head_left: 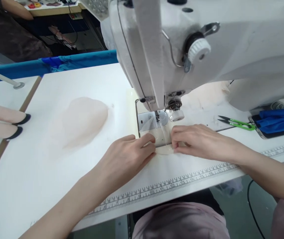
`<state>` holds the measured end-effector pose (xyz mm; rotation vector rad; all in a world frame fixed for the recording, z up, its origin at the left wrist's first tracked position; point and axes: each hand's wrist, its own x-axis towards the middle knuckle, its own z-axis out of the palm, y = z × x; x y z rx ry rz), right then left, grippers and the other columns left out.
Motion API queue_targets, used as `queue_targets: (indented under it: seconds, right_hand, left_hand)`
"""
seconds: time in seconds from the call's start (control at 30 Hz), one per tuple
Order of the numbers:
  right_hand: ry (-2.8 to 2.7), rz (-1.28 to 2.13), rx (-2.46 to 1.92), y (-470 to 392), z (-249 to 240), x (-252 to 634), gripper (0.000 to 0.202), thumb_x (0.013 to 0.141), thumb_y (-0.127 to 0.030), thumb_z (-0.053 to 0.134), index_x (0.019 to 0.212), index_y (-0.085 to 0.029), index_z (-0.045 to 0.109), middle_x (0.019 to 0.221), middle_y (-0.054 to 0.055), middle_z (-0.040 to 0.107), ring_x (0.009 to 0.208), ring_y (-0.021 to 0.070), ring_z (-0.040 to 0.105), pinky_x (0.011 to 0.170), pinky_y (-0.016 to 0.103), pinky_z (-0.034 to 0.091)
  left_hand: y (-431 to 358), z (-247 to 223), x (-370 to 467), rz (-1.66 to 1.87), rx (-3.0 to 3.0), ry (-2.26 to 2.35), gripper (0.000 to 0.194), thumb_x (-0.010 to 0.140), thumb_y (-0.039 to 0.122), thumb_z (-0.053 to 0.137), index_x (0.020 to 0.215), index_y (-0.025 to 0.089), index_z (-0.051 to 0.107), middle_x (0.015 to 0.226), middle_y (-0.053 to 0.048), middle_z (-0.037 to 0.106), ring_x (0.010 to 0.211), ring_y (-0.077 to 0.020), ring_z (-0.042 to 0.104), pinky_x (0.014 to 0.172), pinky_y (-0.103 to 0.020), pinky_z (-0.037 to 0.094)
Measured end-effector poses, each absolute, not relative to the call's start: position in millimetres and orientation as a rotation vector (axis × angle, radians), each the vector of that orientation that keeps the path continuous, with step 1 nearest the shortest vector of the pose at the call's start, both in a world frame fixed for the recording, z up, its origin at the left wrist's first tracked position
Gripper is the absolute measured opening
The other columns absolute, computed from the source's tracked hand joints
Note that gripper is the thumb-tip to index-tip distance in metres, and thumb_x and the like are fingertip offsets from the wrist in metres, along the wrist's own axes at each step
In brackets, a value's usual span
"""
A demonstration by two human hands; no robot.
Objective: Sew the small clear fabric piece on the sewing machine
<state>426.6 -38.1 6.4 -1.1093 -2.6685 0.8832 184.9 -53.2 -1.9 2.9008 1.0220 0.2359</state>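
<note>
A white sewing machine stands over a metal needle plate on the white table. My left hand and my right hand lie side by side just in front of the presser foot. Both press and pinch a small, thin, translucent piece of fabric flat on the plate edge. The fingertips of both hands nearly touch over it. A pale pink sheer pile of fabric rests on the table to the left of my left hand.
Green thread snips lie right of the machine, beside blue cloth on a dark tray. A ruler strip runs along the table's front edge. Pale leg forms with black toes lie at the far left.
</note>
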Motion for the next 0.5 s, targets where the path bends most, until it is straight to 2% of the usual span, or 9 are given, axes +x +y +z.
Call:
queue_targets:
  seconds: [0.1,0.17,0.27,0.33,0.37,0.43,0.5]
  right_hand:
    - [-2.439,1.057,-1.187,-36,6,429,0.013,0.093,-0.02,0.05,0.08,-0.021,0.053,0.065,-0.007,0.059,0.055,0.0079,0.055,0.051,0.021,0.034]
    - [-2.373,1.045,-1.225,-35,4,428,0.013,0.094,-0.023,0.05,0.081,-0.021,0.053,0.062,-0.007,0.059,0.054,0.0078,0.055,0.051,0.02,0.035]
    - [-2.467,0.778,-1.216,-34,-2,424,0.006,0.087,-0.025,0.06,0.083,-0.02,0.057,0.068,-0.005,0.061,0.058,0.0097,0.054,0.051,0.022,0.032]
    - [-2.516,0.545,-1.175,-34,-10,420,0.005,0.086,-0.02,0.057,0.087,-0.019,0.062,0.073,-0.002,0.064,0.063,0.0112,0.056,0.052,0.023,0.031]
    - [-2.493,0.417,-1.157,-33,-15,418,0.012,0.088,-0.016,0.052,0.087,-0.019,0.064,0.075,-0.001,0.065,0.066,0.0116,0.057,0.052,0.023,0.031]
    - [-2.384,0.164,-1.113,-31,-23,415,0.022,0.092,-0.016,0.045,0.092,-0.019,0.067,0.075,0.0,0.065,0.067,0.0116,0.057,0.052,0.023,0.031]
    - [-2.28,-0.023,-1.075,-28,-29,414,0.026,0.095,-0.02,0.044,0.096,-0.021,0.07,0.074,0.0,0.065,0.066,0.0109,0.056,0.051,0.023,0.03]
  left_hand:
    - [-54,-1,186,0.252,2.699,1.126,0.024,0.098,0.025,0.036,0.091,0.018,0.058,0.085,-0.002,0.067,0.058,-0.0135,0.058,0.05,-0.026,0.04]
    - [-53,1,187,0.243,2.626,1.197,0.025,0.098,0.027,0.034,0.091,0.017,0.056,0.077,-0.002,0.065,0.06,-0.0148,0.059,0.05,-0.026,0.041]
    - [-47,4,192,0.219,2.597,1.235,0.021,0.095,0.029,0.04,0.096,0.017,0.057,0.079,-0.003,0.066,0.063,-0.0159,0.061,0.051,-0.026,0.043]
    - [-40,5,197,0.223,2.565,1.251,0.022,0.091,0.026,0.046,0.107,0.017,0.059,0.084,-0.003,0.066,0.063,-0.0151,0.061,0.051,-0.025,0.044]
    - [-35,6,200,0.232,2.542,1.263,0.025,0.089,0.024,0.048,0.11,0.018,0.06,0.084,-0.003,0.066,0.06,-0.014,0.06,0.05,-0.024,0.044]
    - [-26,6,204,0.259,2.488,1.275,0.028,0.086,0.018,0.046,0.106,0.02,0.065,0.077,-0.001,0.064,0.051,-0.0112,0.055,0.047,-0.023,0.042]
    - [-17,7,206,0.289,2.447,1.249,0.026,0.084,0.016,0.045,0.093,0.021,0.069,0.065,0.001,0.059,0.046,-0.0099,0.05,0.043,-0.022,0.038]
